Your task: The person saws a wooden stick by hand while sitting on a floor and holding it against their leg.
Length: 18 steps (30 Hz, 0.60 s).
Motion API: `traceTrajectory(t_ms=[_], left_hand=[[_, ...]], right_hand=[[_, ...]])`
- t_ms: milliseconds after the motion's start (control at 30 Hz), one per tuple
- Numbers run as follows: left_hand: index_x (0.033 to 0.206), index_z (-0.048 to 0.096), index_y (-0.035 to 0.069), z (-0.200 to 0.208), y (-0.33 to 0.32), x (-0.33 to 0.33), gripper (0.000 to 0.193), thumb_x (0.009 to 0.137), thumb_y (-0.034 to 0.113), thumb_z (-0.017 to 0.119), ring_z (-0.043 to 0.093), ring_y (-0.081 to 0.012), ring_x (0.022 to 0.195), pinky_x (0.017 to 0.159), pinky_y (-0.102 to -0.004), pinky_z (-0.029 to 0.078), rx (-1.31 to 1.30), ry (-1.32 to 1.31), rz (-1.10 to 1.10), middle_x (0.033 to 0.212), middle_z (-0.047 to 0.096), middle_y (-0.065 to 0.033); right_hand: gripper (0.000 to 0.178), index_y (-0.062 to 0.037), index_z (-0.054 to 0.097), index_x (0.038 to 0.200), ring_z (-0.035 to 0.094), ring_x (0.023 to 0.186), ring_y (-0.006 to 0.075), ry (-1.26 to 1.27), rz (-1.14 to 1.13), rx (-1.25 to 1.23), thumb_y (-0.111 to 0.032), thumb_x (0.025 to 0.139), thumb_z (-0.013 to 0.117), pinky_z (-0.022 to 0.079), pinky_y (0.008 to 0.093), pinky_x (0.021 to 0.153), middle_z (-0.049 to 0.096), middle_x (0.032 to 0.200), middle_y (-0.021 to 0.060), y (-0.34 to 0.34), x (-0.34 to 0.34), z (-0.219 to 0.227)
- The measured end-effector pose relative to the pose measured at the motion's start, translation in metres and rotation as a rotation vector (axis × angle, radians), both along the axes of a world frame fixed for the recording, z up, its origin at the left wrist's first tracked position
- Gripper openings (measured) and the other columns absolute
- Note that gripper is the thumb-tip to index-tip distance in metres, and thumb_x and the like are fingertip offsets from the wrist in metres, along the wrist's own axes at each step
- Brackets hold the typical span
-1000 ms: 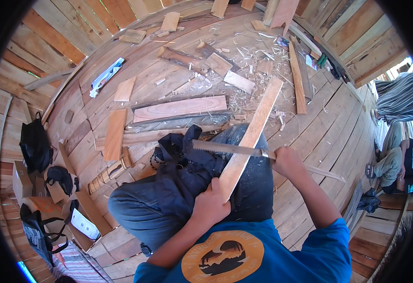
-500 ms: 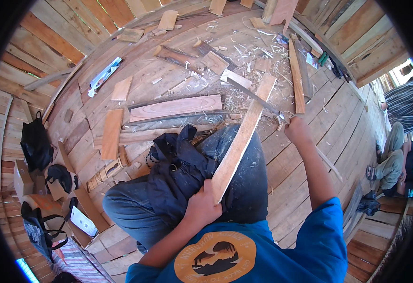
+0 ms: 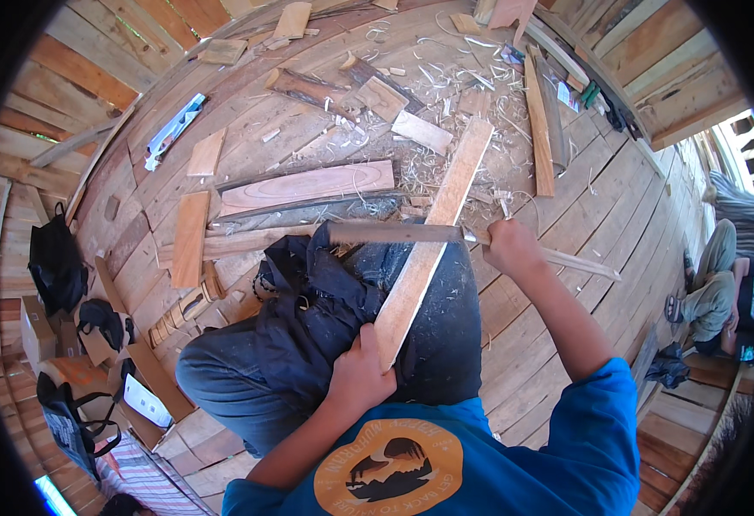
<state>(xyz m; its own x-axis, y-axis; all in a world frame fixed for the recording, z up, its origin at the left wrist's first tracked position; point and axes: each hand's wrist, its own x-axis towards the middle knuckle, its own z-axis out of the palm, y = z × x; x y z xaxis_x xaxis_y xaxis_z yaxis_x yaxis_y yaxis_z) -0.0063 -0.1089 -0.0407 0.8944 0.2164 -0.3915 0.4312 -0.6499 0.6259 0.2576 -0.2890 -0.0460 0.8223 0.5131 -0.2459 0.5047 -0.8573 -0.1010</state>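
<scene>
My left hand [image 3: 360, 374] is closed round the near end of a long, narrow wooden board [image 3: 420, 277]. The board slants away from me over my right thigh, its far end above the shavings on the floor. In my closed right hand [image 3: 515, 248] is the handle of a machete [image 3: 385, 233]. Its long blade points left, nearly level, and crosses the board around the middle. The blade is slightly blurred, and I cannot tell whether its edge touches the wood. A dark cloth [image 3: 308, 297] is bunched on my lap.
Wood shavings [image 3: 446, 82] litter the floor ahead, among board pieces [image 3: 308, 187] and split logs [image 3: 304, 86]. A thin stick [image 3: 579, 262] lies beyond my right hand. Boxes and bags [image 3: 54, 262] stand at left. Another person [image 3: 717, 292] sits at the far right.
The machete has swung from pointing up and left across the board's far part to lying nearly level across its middle. My right hand has come slightly left and nearer; the left keeps its hold.
</scene>
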Motion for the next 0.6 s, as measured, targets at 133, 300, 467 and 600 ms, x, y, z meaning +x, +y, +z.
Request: traceTrajectory(t_ms=[133, 300, 467, 600], left_hand=[[0.112, 0.036, -0.001, 0.001, 0.0, 0.0, 0.052, 0.069, 0.012, 0.063, 0.061, -0.0472, 0.075, 0.069, -0.0504, 0.053, -0.012, -0.016, 0.017, 0.092, 0.058, -0.03], [0.109, 0.036, 0.0, 0.001, -0.001, 0.0, 0.049, 0.069, 0.013, 0.062, 0.061, -0.0471, 0.076, 0.069, -0.0504, 0.053, -0.015, -0.008, 0.017, 0.093, 0.058, -0.029], [0.109, 0.036, 0.0, -0.003, -0.002, -0.002, 0.05, 0.069, 0.013, 0.062, 0.061, -0.0469, 0.078, 0.07, -0.0502, 0.053, 0.003, 0.044, 0.0, 0.096, 0.057, -0.029], [0.112, 0.036, 0.0, -0.001, -0.001, -0.004, 0.053, 0.069, 0.013, 0.063, 0.061, -0.0472, 0.078, 0.071, -0.0501, 0.053, -0.011, 0.015, 0.006, 0.098, 0.057, -0.0289]], right_hand=[[0.013, -0.0021, 0.066, 0.072, 0.066, 0.073, 0.0381, -0.035, 0.007, 0.008, -0.014, 0.071, 0.06, 0.054, 0.0461, 0.069, 0.066, 0.074, 0.021, 0.001, 0.005, -0.003], [0.013, -0.0035, 0.067, 0.075, 0.067, 0.073, 0.0359, -0.017, 0.016, -0.041, -0.014, 0.073, 0.059, 0.054, 0.0457, 0.068, 0.066, 0.076, 0.0202, 0.001, -0.003, 0.003], [0.012, -0.006, 0.067, 0.076, 0.068, 0.073, 0.0335, 0.043, 0.13, -0.128, -0.016, 0.073, 0.06, 0.054, 0.0444, 0.069, 0.067, 0.076, 0.0176, 0.005, -0.043, 0.006], [0.015, -0.0074, 0.071, 0.083, 0.068, 0.079, 0.0357, 0.096, -0.196, -0.165, -0.018, 0.077, 0.062, 0.055, 0.0448, 0.072, 0.068, 0.082, 0.0186, -0.005, 0.021, -0.001]])
